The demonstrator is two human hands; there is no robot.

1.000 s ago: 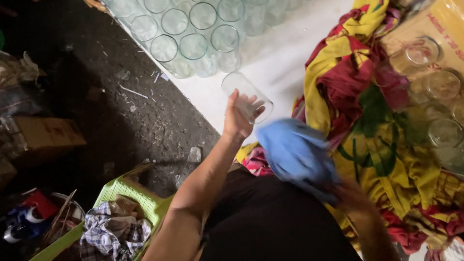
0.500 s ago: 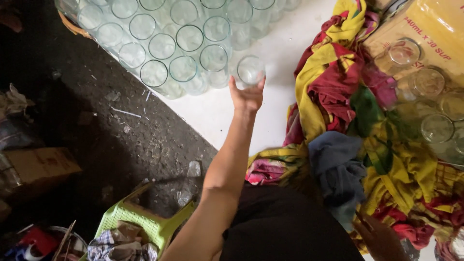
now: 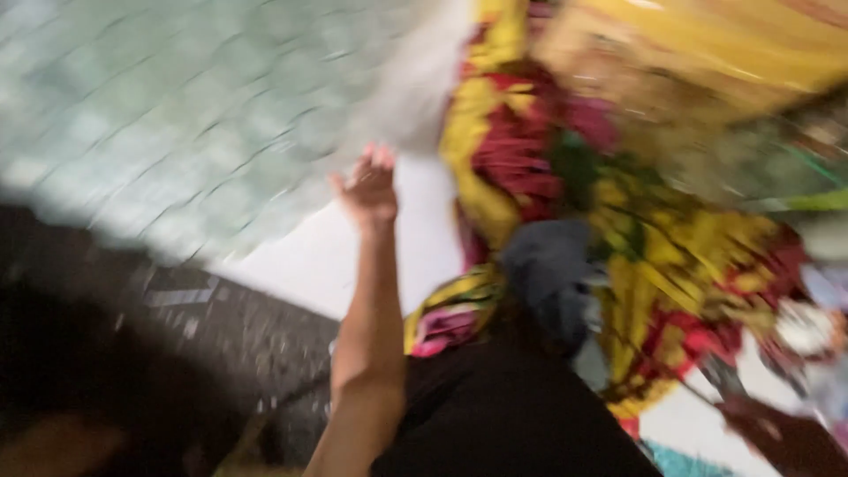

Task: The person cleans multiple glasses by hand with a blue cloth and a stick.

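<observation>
Blurred cluster of clear upright glasses (image 3: 177, 115) on the white sheet, just beyond the open left hand (image 3: 369, 187)

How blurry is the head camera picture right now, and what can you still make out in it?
Head view: heavy motion blur throughout; the glasses smear into a pale green mass, the left hand shows open fingers but soft edges, the patterned cloth is streaked colour, the right hand sits dim at the corner.
</observation>
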